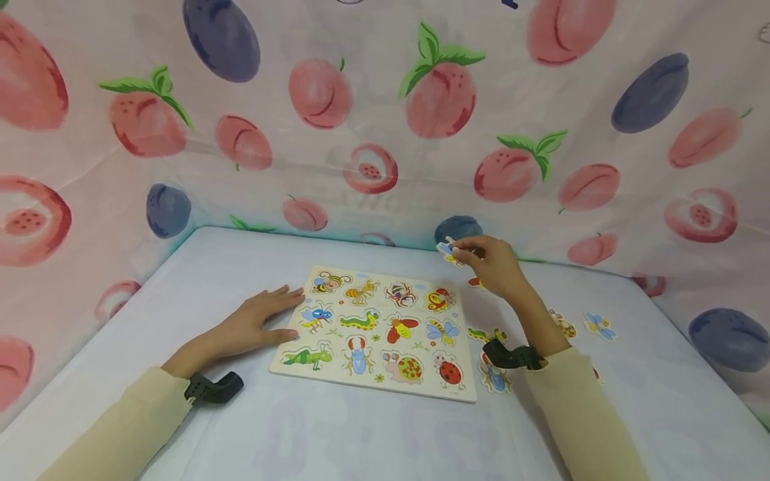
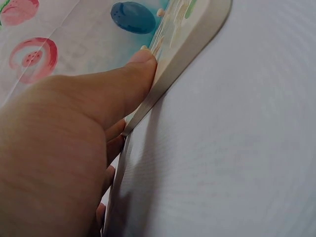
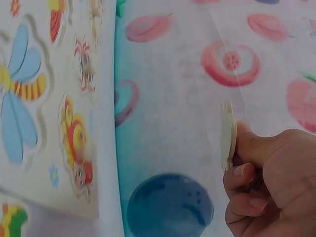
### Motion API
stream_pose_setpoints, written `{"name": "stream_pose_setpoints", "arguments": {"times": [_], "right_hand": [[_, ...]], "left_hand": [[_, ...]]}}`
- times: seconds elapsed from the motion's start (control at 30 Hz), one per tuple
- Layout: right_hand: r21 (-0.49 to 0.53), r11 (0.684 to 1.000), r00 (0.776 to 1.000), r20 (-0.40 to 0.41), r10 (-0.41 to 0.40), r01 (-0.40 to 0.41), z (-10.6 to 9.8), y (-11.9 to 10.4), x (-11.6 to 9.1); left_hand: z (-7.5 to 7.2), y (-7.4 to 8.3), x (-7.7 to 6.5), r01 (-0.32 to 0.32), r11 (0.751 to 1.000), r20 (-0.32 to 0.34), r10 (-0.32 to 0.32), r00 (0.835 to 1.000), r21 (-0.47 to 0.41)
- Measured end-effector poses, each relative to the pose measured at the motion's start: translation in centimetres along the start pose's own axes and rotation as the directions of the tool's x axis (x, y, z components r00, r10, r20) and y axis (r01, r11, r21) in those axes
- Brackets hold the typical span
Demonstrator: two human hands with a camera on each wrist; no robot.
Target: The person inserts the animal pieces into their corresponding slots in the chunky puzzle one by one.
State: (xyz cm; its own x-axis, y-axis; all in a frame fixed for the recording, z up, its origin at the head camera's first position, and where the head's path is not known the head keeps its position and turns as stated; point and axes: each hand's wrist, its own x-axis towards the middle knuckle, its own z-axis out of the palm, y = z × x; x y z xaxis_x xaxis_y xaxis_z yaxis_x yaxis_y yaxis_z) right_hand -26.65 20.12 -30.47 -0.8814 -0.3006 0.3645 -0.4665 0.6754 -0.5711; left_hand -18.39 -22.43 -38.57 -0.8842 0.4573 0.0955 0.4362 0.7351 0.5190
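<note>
A wooden insect puzzle board [image 1: 415,391] lies flat on the white table, its pictures of bugs set in rows. At the board's left edge rests my left hand [image 1: 255,321], fingers extended; in the left wrist view the thumb [image 2: 140,66] touches the board's rim. My right hand [image 1: 496,274] is raised beyond the board's far right corner. Between thumb and fingers it pinches a puzzle piece [image 1: 446,250] with a blue-winged insect picture. From the right wrist view that piece appears edge-on, so its picture is hidden there.
Loose pieces lie right of the board: a caterpillar [image 1: 478,333], a blue beetle [image 1: 496,381], a snail [image 1: 562,325] and a blue-winged insect [image 1: 599,326]. The right forearm partly covers this area. A fruit-printed sheet [image 1: 409,174] hangs behind the table.
</note>
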Motion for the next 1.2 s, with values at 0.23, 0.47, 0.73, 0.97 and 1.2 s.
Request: {"name": "stream_pose_setpoints", "arguments": {"times": [0.23, 0.47, 0.73, 0.97, 1.2], "right_hand": [[0.01, 0.999, 0.998, 0.042, -0.051, 0.051, 1.9, -2.7, 0.7], [0.066, 0.995, 0.992, 0.095, -0.087, 0.081, 4.5, -5.1, 1.0], [0.112, 0.988, 0.978, 0.164, -0.128, 0.11, 6.6, -7.5, 1.5], [0.132, 0.983, 0.968, 0.198, -0.155, 0.13, 7.3, -9.1, 1.6], [0.155, 0.979, 0.962, 0.218, -0.162, 0.13, 8.5, -10.1, 1.6]], "left_hand": [[0.1, 0.1, 0.1, 0.011, 1.0, -0.004, -0.011, 1.0, 0.005], [0.1, 0.0, 0.0, 0.007, 1.0, -0.009, -0.007, 1.0, 0.006], [0.1, 0.2, 0.0, -0.001, 1.0, -0.013, 0.001, 1.0, 0.006], [0.1, 0.2, 0.0, 0.003, 1.0, -0.011, -0.003, 1.0, 0.012], [0.1, 0.2, 0.0, 0.006, 1.0, -0.013, -0.005, 1.0, 0.017]]}}
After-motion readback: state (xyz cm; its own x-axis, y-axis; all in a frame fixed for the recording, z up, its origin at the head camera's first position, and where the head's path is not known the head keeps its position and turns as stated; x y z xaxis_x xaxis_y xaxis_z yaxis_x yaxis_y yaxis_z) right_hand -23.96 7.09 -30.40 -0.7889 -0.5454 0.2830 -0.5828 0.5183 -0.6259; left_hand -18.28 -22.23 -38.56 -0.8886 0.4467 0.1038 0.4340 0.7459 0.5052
